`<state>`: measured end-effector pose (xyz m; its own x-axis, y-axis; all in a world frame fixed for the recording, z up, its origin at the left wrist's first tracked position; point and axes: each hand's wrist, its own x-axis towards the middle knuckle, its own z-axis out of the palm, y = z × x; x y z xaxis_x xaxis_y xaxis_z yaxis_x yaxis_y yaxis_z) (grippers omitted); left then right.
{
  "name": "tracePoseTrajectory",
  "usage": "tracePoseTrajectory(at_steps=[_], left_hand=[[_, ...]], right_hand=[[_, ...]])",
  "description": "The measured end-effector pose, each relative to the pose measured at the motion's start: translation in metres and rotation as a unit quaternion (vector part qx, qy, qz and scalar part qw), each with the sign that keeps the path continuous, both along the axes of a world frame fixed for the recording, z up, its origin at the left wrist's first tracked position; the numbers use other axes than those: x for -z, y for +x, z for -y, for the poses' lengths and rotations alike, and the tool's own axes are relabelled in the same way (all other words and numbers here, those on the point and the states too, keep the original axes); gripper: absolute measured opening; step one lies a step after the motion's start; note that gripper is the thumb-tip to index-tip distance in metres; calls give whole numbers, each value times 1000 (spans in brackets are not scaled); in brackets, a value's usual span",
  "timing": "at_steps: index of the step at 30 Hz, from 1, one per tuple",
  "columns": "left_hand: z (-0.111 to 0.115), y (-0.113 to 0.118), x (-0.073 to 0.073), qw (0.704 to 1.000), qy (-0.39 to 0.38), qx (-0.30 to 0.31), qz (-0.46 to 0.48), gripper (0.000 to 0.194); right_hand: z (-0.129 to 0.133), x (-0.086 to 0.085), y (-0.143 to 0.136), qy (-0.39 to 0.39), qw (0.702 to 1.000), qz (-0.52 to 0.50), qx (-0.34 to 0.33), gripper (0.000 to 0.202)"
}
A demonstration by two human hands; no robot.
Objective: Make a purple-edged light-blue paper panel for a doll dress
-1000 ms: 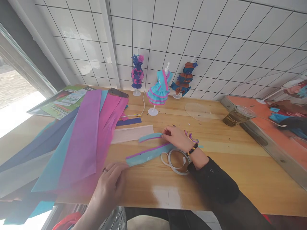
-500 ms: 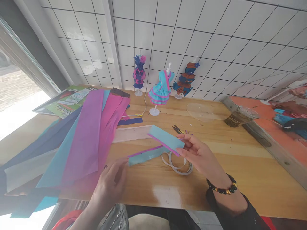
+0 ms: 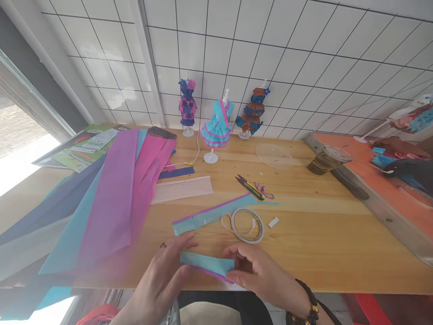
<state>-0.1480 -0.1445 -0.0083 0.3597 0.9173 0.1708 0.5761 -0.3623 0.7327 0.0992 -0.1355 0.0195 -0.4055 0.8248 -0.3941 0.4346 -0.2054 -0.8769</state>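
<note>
Near the front edge of the table, both my hands are on a short light-blue strip with a purple edge [image 3: 207, 262], which looks like paper or thin cloth. My right hand [image 3: 259, 268] pinches its right end between thumb and fingers. At the left end, my left hand [image 3: 164, 268] has its thumb against the strip and its fingers behind it. A longer blue strip with a purple edge [image 3: 211, 214] lies just beyond. Close to it are a roll of white double-sided tape [image 3: 262, 230], thread snips [image 3: 251, 188] and purple scraps [image 3: 267, 194].
Large blue, purple and pink sheets [image 3: 117, 198] cover the table's left side. At the back, three small dress stands include one with a blue and pink dress [image 3: 216, 124]. A lidded cup [image 3: 324, 160] stands right, beside an orange surface [image 3: 382, 194]. A pale strip [image 3: 182, 189] lies mid-table.
The short blue strip has come down and towards me in my right hand. My left hand has let go of the longer strip and moved to the short one.
</note>
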Motion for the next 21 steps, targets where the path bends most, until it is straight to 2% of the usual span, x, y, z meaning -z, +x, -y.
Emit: tracePoseTrajectory(at_steps=[2,6,9,10,12,13,14,17,21], left_hand=[[-1,8,1,1000,0,4,-21,46],[-9,18,12,999,32,4,-35,25],[-12,20,17,999,35,-1,-17,23],[-11,20,17,999,37,-3,-12,24],[-11,19,17,999,46,-5,2,23],[-11,19,16,999,51,-3,9,23],[-11,19,16,998,56,-3,16,22],[-12,19,15,997,65,6,30,19],[-14,19,15,997,67,32,32,13]], right_hand=[[1,-3,-6,46,998,31,-7,20],[0,-9,-8,77,996,37,-28,16],[-13,-6,10,147,986,70,22,19],[-20,-3,20,193,973,107,64,20],[-36,8,42,284,920,217,160,22],[-43,13,52,311,895,263,182,23],[-50,18,60,319,885,290,178,24],[-60,26,72,294,890,322,134,22],[-61,22,65,292,884,355,79,20]])
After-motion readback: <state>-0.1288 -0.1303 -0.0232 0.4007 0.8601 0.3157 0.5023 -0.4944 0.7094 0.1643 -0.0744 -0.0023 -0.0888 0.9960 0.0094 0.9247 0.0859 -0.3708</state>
